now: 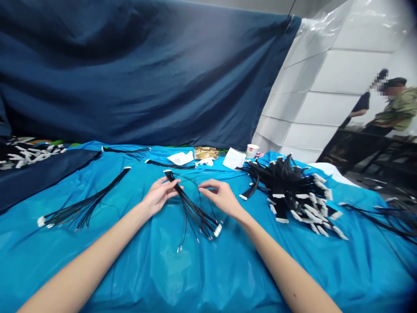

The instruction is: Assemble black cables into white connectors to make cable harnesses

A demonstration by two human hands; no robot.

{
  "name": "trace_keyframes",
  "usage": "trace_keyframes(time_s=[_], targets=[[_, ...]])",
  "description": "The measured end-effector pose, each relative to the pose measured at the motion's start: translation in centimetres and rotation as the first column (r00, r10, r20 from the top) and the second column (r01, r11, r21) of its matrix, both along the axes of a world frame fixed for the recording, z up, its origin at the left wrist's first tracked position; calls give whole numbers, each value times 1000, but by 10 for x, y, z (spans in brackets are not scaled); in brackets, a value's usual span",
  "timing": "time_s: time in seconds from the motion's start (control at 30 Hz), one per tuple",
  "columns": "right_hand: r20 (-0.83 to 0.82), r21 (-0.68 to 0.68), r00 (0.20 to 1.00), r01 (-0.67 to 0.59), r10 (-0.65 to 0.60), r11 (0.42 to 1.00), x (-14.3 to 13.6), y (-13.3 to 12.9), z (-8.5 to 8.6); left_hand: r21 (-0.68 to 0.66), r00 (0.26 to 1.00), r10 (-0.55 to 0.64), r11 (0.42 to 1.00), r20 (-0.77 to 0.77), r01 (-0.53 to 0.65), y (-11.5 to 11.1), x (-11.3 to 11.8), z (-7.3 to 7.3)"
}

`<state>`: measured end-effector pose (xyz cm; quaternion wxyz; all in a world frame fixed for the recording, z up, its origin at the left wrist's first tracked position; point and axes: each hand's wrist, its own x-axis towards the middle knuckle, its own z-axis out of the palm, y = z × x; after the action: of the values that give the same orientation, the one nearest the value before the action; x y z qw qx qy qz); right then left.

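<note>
Left hand (159, 194) pinching black wire bundle (192, 208) near its upper end, mid-table on blue sheet (137, 261). Right hand (220, 196) hovering beside, fingers loosely curled on thin strand. Large cable pile (293, 191) lying toward right edge, flat bundle (84, 204) toward left edge.

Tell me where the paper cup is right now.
In the head view, the paper cup stands at the table's far edge, right of centre, between a white sheet and the big cable pile.

Both bare forearms reach in from 7 and 5 o'clock toward centre. The left hand (158, 194) has its fingers pinched closed; the right hand (220, 195) lies palm-down, fingers loosely curled, just beside it.
</note>
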<state>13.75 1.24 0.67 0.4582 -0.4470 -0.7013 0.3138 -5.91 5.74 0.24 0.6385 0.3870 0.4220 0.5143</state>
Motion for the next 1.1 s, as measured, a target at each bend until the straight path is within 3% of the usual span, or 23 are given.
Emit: trace_keyframes(time_s=[0.1,0.17,0.3,0.37,0.53,0.67,0.83,0.97,1.03,1.1], targets=[[-139,-260,975,-204,173,944,4,-2,3,36,990,120,992,70,-122,9,-10,3],[-208,-372,958,-264,197,890,9,-2,5,66,980,162,983,114,-170,12,-14,4],[-259,-484,932,-352,253,802,18,-4,9,97,961,222,966,165,-240,15,-18,4],[-234,-506,932,-361,278,783,21,-5,11,91,950,252,958,186,-272,15,-19,3],[-199,-475,969,-226,147,850,19,0,4,46,940,282,954,195,-296,15,-19,3],[-73,-295,995,45,-70,955,17,11,-7,37,956,262,962,131,-269,10,-17,2],[-28,-121,974,221,-226,968,18,17,-13,41,992,106,993,65,-109,0,-9,-4],[-62,-114,968,235,-243,965,16,12,-7,26,999,19,999,39,-20,-5,-4,-6],[-213,-208,955,163,-207,964,14,9,-2,15,1000,5,1000,24,-6,-6,-3,-6],[-476,-325,864,0,-164,946,12,5,4,-3,1000,-28,1000,15,28,-8,-2,-6]])
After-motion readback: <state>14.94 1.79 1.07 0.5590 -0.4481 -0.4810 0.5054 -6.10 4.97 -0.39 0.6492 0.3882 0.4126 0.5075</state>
